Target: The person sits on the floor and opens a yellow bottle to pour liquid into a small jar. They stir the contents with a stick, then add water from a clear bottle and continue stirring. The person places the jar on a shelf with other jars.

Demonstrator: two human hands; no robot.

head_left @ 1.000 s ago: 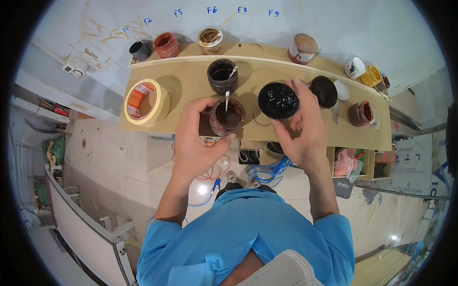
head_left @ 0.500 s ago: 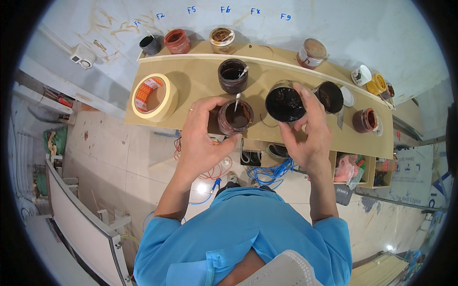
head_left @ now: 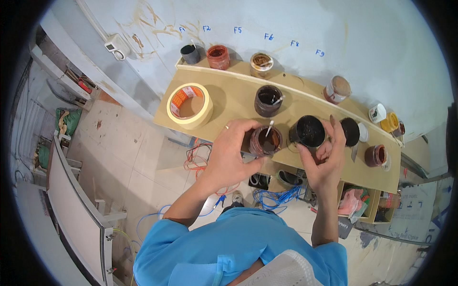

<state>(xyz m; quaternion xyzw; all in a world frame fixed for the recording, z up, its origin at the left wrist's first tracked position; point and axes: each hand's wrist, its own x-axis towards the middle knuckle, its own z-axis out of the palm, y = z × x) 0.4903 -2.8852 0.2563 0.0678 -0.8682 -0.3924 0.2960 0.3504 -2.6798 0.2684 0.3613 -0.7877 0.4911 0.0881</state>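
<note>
My left hand (head_left: pixel 235 151) curves around the left side of a small jar (head_left: pixel 261 146) of dark brown paint at the shelf's front edge. A white-tipped stick (head_left: pixel 270 128) leans in that jar. Just right of it, my right hand (head_left: pixel 327 159) grips a black cup (head_left: pixel 307 132) from its right side, thumb at the front. Dark wet residue coats the cup's inside. Behind the two stands a dark jar (head_left: pixel 268 101) with a stick in it. Another black cup (head_left: pixel 350 132) is partly hidden by my right fingers.
A wide roll of masking tape (head_left: pixel 190 106) lies on the left of the tan shelf (head_left: pixel 229 102). Paint jars, including a red one (head_left: pixel 218 57) and a yellow one (head_left: pixel 390 122), line the back. A dark red jar (head_left: pixel 376 156) sits right. Blue cables (head_left: pixel 276 198) lie below.
My view has turned, so the shelf appears lower and further right. The black cup in my right hand is less tilted toward me. My left hand stays around the brown paint jar.
</note>
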